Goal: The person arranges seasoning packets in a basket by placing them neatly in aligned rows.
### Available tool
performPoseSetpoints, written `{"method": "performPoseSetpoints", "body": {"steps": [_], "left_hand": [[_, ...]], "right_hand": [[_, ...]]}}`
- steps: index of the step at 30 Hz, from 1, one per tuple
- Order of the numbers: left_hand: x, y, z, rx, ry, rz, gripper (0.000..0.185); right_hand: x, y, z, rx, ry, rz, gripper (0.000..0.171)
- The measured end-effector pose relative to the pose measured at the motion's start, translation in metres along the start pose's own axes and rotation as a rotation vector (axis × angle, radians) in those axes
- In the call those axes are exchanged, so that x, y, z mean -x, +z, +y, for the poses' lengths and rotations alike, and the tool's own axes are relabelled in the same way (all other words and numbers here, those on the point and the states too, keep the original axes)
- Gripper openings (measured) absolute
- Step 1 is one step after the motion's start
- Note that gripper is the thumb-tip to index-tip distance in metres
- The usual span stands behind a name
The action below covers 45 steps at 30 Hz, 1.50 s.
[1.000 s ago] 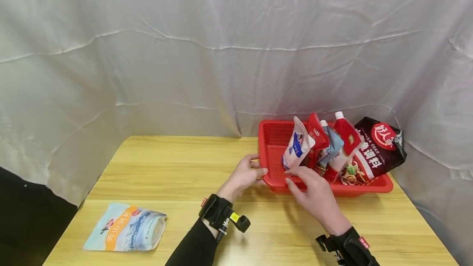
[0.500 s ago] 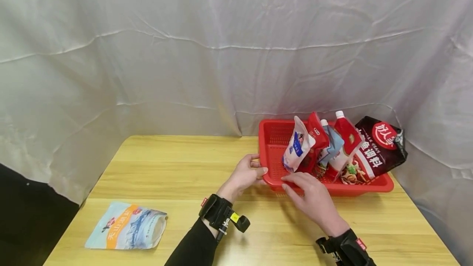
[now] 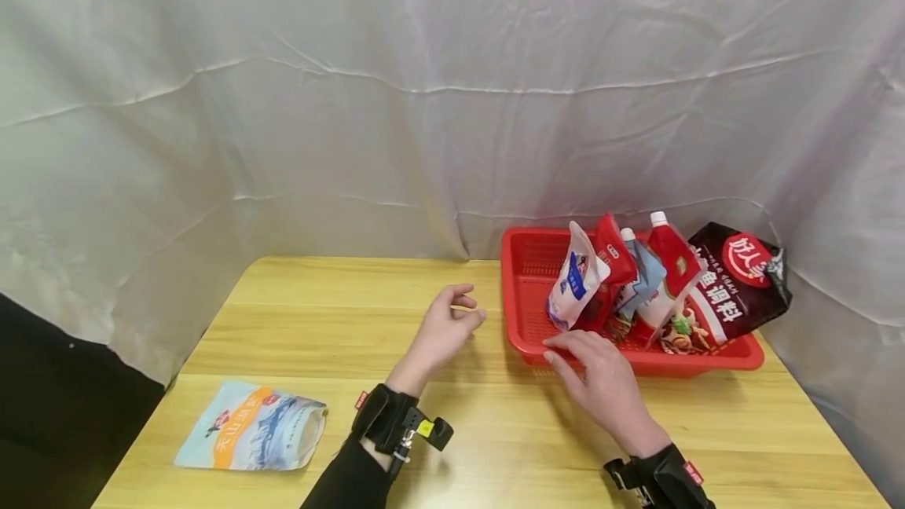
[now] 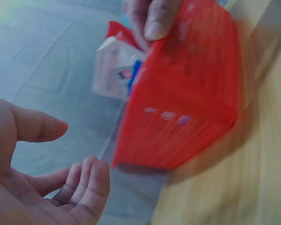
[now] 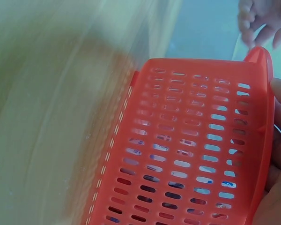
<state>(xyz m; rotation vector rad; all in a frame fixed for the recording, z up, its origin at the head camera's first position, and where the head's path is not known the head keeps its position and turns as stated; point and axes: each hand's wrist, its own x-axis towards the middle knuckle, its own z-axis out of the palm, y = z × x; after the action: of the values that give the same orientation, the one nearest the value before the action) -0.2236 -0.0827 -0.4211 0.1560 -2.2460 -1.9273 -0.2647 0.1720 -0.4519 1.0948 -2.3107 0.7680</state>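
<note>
A red plastic basket stands at the right back of the table, also large in the right wrist view as a slotted wall. My right hand holds its front rim near the left corner, thumb outside and fingers over the inner side. To the left of the basket, my left hand hovers apart from it, fingers loosely bent and nothing in them; the left wrist view shows its palm turned up. A light blue and orange pouch lies on the table at the front left.
Leaning in the basket are a white-and-blue pouch, a red pouch, a light blue spouted pouch, a red-and-white spouted pouch and a black seasoning bag overhanging the right end. A grey curtain hangs behind the table.
My left hand has let go of the basket's left end and moved away to the left. The right hand shifted slightly at the front rim, then stayed there.
</note>
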Motion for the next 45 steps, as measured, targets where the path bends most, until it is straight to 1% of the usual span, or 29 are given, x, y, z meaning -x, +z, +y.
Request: {"method": "performPoseSetpoints", "body": {"steps": [4,7,12,16,22,26,29,34,38,41,45], "left_hand": [[0.012,-0.023,0.005,-0.075,0.063,0.064,0.052],[0.022,-0.042,0.008,-0.115,0.075,0.109,0.051],[0.037,-0.072,0.009,-0.130,0.063,0.185,0.050],[0.051,-0.096,0.009,-0.171,0.053,0.218,0.050],[0.073,-0.126,0.005,-0.283,0.014,0.246,0.047],[0.086,-0.142,0.000,-0.393,0.006,0.266,0.045],[0.094,-0.155,-0.002,-0.490,0.012,0.251,0.042],[0.106,-0.177,-0.009,-0.619,0.027,0.154,0.039],[0.111,-0.193,-0.018,-0.705,0.016,0.085,0.039],[0.115,-0.203,-0.026,-0.748,-0.010,0.036,0.041],[0.119,-0.215,-0.035,-0.772,-0.031,-0.040,0.048]], "right_hand": [[0.000,-0.001,0.000,0.008,-0.001,0.010,0.017],[-0.001,-0.001,0.000,0.010,-0.007,0.018,0.016],[-0.002,0.000,0.001,0.008,0.000,0.003,0.017],[-0.002,0.000,0.000,0.004,0.018,-0.015,0.017],[-0.001,-0.001,-0.002,0.006,0.036,-0.025,0.017],[0.000,-0.001,-0.002,0.008,0.033,-0.023,0.016],[0.001,0.000,-0.001,0.012,0.029,-0.017,0.016],[0.002,0.000,0.001,0.013,0.019,-0.003,0.017],[0.002,0.000,0.001,0.009,0.015,0.005,0.017],[0.002,0.000,0.001,0.006,0.015,0.005,0.017],[0.002,0.001,0.001,0.000,0.020,0.002,0.017]]}}
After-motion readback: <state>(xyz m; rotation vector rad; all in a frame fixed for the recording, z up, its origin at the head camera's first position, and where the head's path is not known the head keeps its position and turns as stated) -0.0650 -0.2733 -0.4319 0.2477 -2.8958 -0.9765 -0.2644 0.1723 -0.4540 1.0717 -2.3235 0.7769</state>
